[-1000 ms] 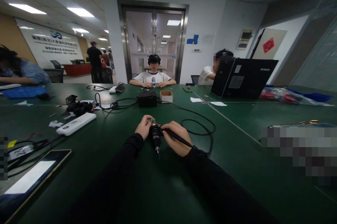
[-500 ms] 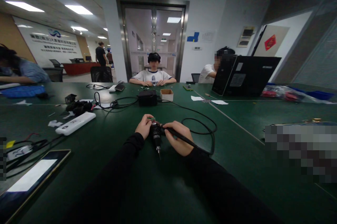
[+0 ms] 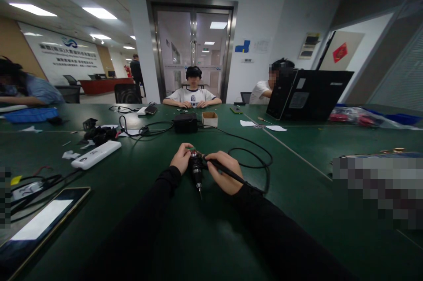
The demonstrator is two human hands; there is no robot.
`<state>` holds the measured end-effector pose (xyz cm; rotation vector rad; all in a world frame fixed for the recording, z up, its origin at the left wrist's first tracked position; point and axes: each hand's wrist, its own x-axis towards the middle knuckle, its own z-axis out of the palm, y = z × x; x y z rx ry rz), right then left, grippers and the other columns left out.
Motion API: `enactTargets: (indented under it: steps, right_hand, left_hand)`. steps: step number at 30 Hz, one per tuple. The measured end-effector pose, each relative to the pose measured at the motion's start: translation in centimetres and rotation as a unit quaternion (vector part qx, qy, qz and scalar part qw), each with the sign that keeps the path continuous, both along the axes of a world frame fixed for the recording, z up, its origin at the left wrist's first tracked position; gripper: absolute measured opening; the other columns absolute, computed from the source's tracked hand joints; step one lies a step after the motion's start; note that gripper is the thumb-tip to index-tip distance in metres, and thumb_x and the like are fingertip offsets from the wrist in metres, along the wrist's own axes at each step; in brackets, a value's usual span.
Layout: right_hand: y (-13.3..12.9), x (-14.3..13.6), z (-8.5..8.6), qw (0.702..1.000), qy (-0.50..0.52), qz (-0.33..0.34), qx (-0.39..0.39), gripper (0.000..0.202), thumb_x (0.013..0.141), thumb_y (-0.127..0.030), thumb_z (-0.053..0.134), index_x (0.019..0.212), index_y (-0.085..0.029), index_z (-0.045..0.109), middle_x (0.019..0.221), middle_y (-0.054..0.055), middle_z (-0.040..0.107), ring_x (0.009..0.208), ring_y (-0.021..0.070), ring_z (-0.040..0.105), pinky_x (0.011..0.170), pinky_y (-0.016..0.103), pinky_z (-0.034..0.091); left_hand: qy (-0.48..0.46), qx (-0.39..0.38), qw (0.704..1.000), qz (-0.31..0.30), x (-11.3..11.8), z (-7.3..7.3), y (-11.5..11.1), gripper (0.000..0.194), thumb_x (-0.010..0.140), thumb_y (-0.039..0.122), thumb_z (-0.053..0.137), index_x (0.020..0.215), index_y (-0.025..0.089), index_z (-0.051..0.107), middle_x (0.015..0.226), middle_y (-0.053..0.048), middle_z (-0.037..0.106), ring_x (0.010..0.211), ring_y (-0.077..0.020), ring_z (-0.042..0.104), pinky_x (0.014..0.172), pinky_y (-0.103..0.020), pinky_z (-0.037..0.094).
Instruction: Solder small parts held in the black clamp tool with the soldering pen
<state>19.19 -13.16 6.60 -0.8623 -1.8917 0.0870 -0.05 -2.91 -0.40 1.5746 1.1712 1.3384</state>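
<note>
My left hand (image 3: 180,157) is closed, its fingertips pinching what looks like a small green circuit board (image 3: 193,149); fine detail is too small to make out. Right below it lies a thick black tool (image 3: 196,167), like an electric screwdriver, with a red ring at its far end and a thin metal tip pointing back toward me. My left thumb is against its side. In my right hand (image 3: 228,171) is a slim black corded pen, like a soldering iron (image 3: 228,170), held in a pen grip. Its front end reaches the red end of the thick tool, partly hidden by my fingers.
A black cable (image 3: 254,167) loops right of my hands, near a black box (image 3: 185,122) and a small open carton (image 3: 209,119). To the left are a white power strip (image 3: 96,155) and a phone (image 3: 42,223). A black computer case (image 3: 310,95) stands at right; people sit around the table.
Both hands and the tools keep almost the same place. The view has shifted very slightly. In the background a standing person has moved right.
</note>
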Motion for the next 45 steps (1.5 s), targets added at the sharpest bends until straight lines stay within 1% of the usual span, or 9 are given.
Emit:
enactTargets:
  steps: [9,13,18,23,29,35,40,45]
  right_hand:
    - [-0.28,-0.11,0.08,1.0,-0.001,0.016,0.0,0.015,0.083,-0.015,0.054,0.09,-0.02,0.066,0.081,0.004,0.066,0.076,0.016,0.063,0.071,0.027,0.05]
    - [-0.16,-0.12,-0.02,1.0,-0.006,0.018,-0.003,0.016,0.083,-0.015,0.054,0.091,-0.021,0.066,0.082,0.004,0.066,0.076,0.0158,0.063,0.071,0.027,0.049]
    - [-0.14,-0.13,-0.04,1.0,-0.007,0.005,-0.003,0.015,0.082,-0.014,0.055,0.089,-0.021,0.066,0.079,0.003,0.064,0.072,0.0155,0.062,0.067,0.026,0.048]
    - [-0.16,-0.06,0.2,1.0,0.01,-0.003,0.016,0.014,0.082,-0.015,0.054,0.087,-0.021,0.065,0.078,0.003,0.065,0.072,0.0158,0.062,0.069,0.027,0.049]
    - [-0.05,0.04,0.03,1.0,0.008,-0.001,0.011,0.015,0.083,-0.014,0.054,0.088,-0.021,0.066,0.081,0.003,0.065,0.074,0.0158,0.063,0.071,0.027,0.049]
    - [-0.19,-0.04,0.07,1.0,0.005,0.004,0.002,0.014,0.082,-0.014,0.054,0.088,-0.021,0.065,0.081,0.003,0.066,0.076,0.0161,0.063,0.071,0.028,0.05]
    - [-0.1,-0.03,-0.04,1.0,0.0,0.004,-0.007,0.015,0.083,-0.014,0.054,0.089,-0.021,0.066,0.082,0.003,0.065,0.075,0.0159,0.062,0.071,0.028,0.049]
    - [0.01,0.12,0.03,1.0,0.02,-0.003,0.014,0.014,0.082,-0.014,0.054,0.086,-0.021,0.065,0.08,0.003,0.066,0.074,0.016,0.063,0.071,0.028,0.05]
  left_hand:
    - [0.003,-0.007,1.0,0.008,0.2,0.42,-0.33,0.024,0.081,0.014,0.046,0.103,0.022,0.053,0.082,0.0,0.065,0.084,-0.0164,0.064,0.09,-0.036,0.045]
    - [-0.006,-0.003,1.0,0.0,0.17,0.54,-0.47,0.025,0.08,0.014,0.047,0.102,0.022,0.053,0.081,0.001,0.064,0.083,-0.0161,0.064,0.091,-0.035,0.045]
    - [-0.012,0.001,1.0,-0.001,0.18,0.23,-0.2,0.025,0.079,0.014,0.048,0.101,0.022,0.054,0.081,0.001,0.066,0.083,-0.0163,0.064,0.09,-0.035,0.045]
    - [-0.026,-0.012,1.0,0.007,0.14,-0.06,0.05,0.022,0.079,0.014,0.05,0.099,0.022,0.055,0.085,-0.001,0.069,0.087,-0.0163,0.065,0.093,-0.034,0.044]
    - [-0.029,-0.024,0.999,0.015,0.16,-0.03,0.02,0.021,0.079,0.017,0.052,0.099,0.021,0.056,0.083,-0.001,0.069,0.083,-0.0164,0.065,0.091,-0.034,0.045]
    - [-0.018,-0.024,0.999,0.01,0.11,-0.08,0.05,0.021,0.081,0.018,0.05,0.1,0.021,0.057,0.084,-0.002,0.069,0.083,-0.0167,0.064,0.092,-0.035,0.044]
    - [-0.013,-0.029,0.999,0.022,0.17,0.02,-0.06,0.021,0.08,0.018,0.051,0.1,0.02,0.058,0.084,-0.002,0.069,0.083,-0.0168,0.065,0.091,-0.035,0.045]
    - [0.007,-0.029,0.999,0.035,0.27,0.25,-0.22,0.024,0.081,0.019,0.05,0.103,0.019,0.057,0.08,-0.002,0.067,0.08,-0.0168,0.063,0.087,-0.034,0.046]
